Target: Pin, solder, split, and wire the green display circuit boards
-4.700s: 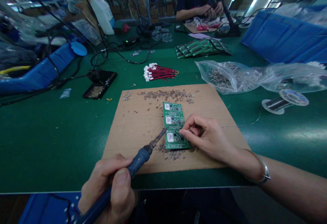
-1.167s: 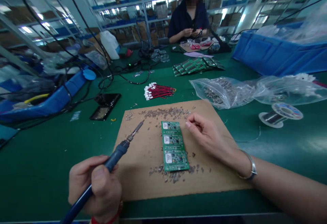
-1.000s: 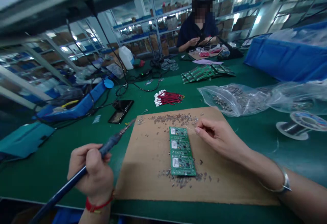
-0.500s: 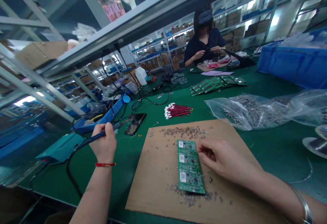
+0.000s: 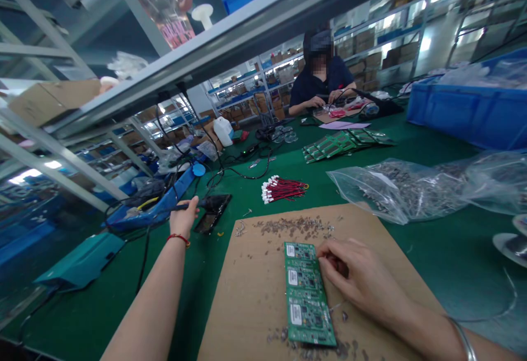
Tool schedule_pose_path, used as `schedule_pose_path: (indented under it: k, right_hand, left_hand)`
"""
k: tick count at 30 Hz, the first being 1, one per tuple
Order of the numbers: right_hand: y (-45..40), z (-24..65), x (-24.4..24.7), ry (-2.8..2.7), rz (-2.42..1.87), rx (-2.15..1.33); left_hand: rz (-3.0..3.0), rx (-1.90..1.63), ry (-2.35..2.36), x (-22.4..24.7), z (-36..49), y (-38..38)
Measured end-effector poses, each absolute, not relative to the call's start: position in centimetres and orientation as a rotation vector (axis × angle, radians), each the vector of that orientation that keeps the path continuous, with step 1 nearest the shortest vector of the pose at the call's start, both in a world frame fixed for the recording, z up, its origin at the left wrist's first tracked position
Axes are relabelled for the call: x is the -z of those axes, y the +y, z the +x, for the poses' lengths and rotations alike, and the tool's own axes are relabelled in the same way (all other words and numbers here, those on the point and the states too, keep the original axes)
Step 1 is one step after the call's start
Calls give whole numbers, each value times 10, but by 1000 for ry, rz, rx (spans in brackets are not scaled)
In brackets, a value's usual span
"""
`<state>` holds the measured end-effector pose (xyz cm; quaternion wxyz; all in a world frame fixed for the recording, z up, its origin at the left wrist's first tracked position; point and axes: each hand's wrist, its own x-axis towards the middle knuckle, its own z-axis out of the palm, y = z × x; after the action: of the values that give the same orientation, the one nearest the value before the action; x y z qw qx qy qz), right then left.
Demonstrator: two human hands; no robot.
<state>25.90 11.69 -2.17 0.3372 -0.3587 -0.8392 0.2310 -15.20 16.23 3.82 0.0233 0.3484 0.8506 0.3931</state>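
My left hand (image 5: 183, 220) is closed round the handle of a soldering iron (image 5: 206, 203), whose front end is over a small dark tray (image 5: 211, 221). The iron's tip cannot be made out. A green circuit board (image 5: 307, 295), a panel of three like sections with white labels, sits over a cardboard sheet (image 5: 242, 295). At the board's upper right edge my right hand (image 5: 358, 273) is closed, thumb and forefinger pinching there; its other fingers are curled and partly hidden. A thin silvery wire shows just below this hand, beside a small dark lump (image 5: 345, 315).
Small metal bits (image 5: 292, 228) are strewn on the cardboard. Beyond lie red-black wires with white connectors (image 5: 282, 189), more green boards (image 5: 341, 145) and a bag of metal parts (image 5: 395, 188). A wire spool (image 5: 510, 248) stands right, a teal box (image 5: 80, 262) left. A person (image 5: 323, 81) works opposite.
My left hand has moved forward and right with the soldering iron, bringing it over the dark tray. My right hand stays at the board's edge. The view has shifted slightly.
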Motion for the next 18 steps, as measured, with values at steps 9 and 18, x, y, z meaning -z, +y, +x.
schedule_pose_path:
  k: [9,18]
  right_hand:
    - [115,256,23,-2204,-876,-814]
    - [118,258,17,-2014,-981,-789]
  left_hand:
    - [1358,-1374,2241,-19,-56,97]
    - [3011,-710,1432,4,80,7]
